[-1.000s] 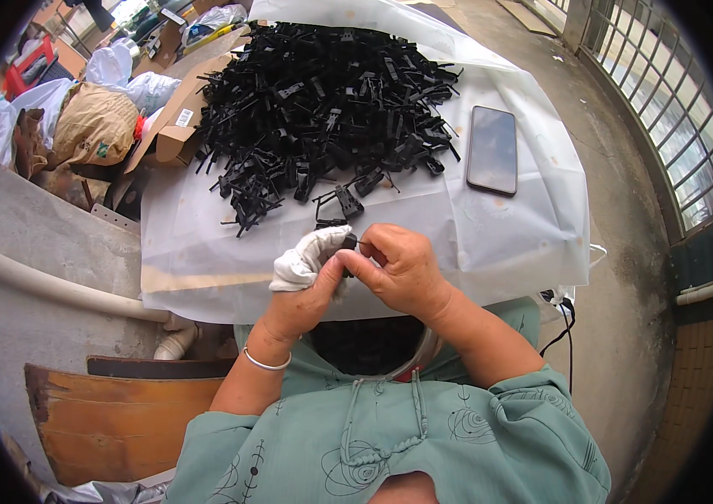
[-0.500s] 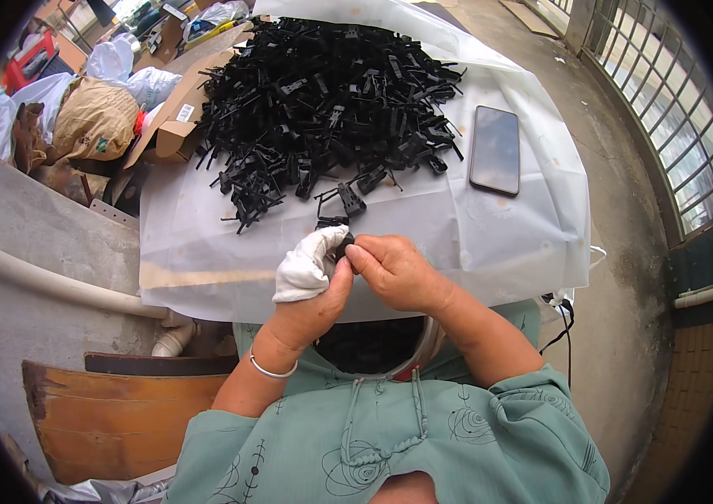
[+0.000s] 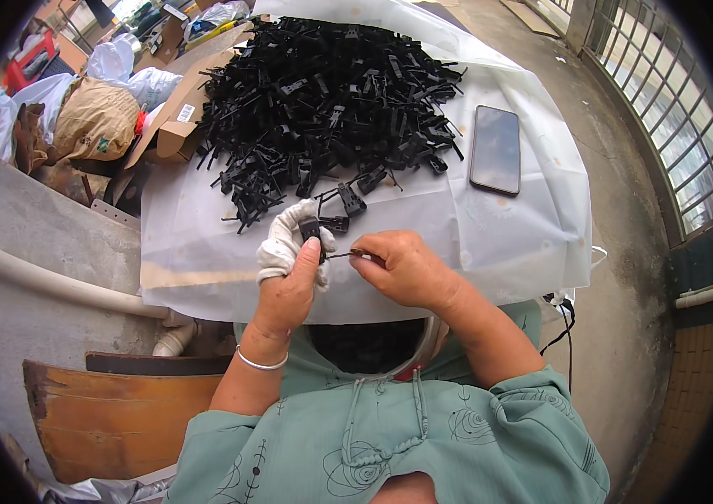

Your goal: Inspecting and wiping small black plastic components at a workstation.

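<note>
My left hand [image 3: 291, 256], in a white glove that leaves the thumb bare, grips a small black plastic part [image 3: 312, 231] between thumb and fingers. To its right, my bare right hand [image 3: 403, 267] pinches a thin dark strip [image 3: 341, 254] that reaches across to the held part. Whether the strip is joined to the part I cannot tell. Just beyond my hands, a couple of loose black plastic parts [image 3: 351, 200] lie on the white sheet. Behind them rises a large pile of similar black plastic parts [image 3: 323, 101], many with thin stems sticking out.
A dark-screened phone [image 3: 496, 149] lies on the plastic-sheeted table [image 3: 533, 244] at right. Below the table edge, a round tub [image 3: 434, 340] holding dark pieces sits at my lap. Cardboard [image 3: 173, 139] and bags [image 3: 96, 118] crowd the left; a barred window [image 3: 676, 109] stands right.
My hands have moved apart, the left one shifting left and turning so the black part shows. A thin dark strip is now visible between them.
</note>
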Tool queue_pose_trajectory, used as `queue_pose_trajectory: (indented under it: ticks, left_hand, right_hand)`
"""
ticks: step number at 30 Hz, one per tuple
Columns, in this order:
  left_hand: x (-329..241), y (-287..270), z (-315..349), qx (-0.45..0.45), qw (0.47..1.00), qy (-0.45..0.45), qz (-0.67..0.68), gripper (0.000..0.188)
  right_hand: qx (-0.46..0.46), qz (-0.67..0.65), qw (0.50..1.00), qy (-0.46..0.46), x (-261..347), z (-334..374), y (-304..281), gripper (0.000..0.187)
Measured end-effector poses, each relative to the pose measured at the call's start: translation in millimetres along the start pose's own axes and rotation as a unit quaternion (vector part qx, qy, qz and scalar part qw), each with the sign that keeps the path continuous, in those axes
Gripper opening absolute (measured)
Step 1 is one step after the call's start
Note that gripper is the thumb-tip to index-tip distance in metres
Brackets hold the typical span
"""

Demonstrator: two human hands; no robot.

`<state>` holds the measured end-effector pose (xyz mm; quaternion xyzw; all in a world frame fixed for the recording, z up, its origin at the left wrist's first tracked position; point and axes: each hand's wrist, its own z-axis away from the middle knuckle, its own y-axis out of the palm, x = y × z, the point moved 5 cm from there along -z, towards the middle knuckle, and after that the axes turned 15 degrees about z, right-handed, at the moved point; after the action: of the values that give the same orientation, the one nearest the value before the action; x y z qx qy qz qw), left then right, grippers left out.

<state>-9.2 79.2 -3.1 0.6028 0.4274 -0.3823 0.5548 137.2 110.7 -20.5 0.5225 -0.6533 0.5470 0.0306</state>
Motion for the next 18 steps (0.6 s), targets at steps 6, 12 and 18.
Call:
queue_pose_trajectory:
  ticks: [6, 12, 18]
  left_hand:
    - [2, 8, 6, 0.047, 0.993, -0.051, -0.098, 0.036]
    - [3, 15, 9, 0.086, 0.988, -0.082, -0.103, 0.031]
    - [9, 13, 7, 0.05, 0.99, -0.066, -0.109, 0.025]
  right_hand:
    - [-0.068, -0.092, 0.992, -0.054, -1, -1, -6, 0.011]
    - [0.043, -0.167, 0.979, 0.112, -2, -1, -1, 0.018]
    - [0.042, -0.123, 0.991, -0.011, 5, -1, 2, 0.024]
